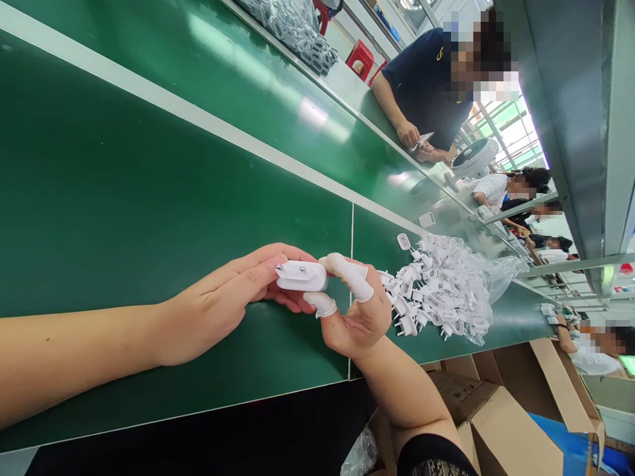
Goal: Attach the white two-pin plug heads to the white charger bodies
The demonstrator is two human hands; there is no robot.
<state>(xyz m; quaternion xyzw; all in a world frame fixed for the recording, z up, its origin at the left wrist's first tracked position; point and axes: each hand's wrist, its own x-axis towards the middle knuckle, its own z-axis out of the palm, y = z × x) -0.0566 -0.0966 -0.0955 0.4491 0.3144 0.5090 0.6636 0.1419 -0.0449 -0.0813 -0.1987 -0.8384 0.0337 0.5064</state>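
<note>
A white plug-in charger with two round metal pins is held over the green bench between both hands. My left hand is closed on its pin end, thumb across the near side and fingers behind. White finger cots cover the thumb and a finger or two of my right hand, which pinches the other end of the charger. Just beyond my right hand lies a heap of similar white chargers, partly on and inside a clear plastic bag.
The green bench has a pale strip along it. One white piece lies beyond the heap. Open cardboard boxes stand below the near edge. A person across the bench handles a small item; a fan and others are farther off.
</note>
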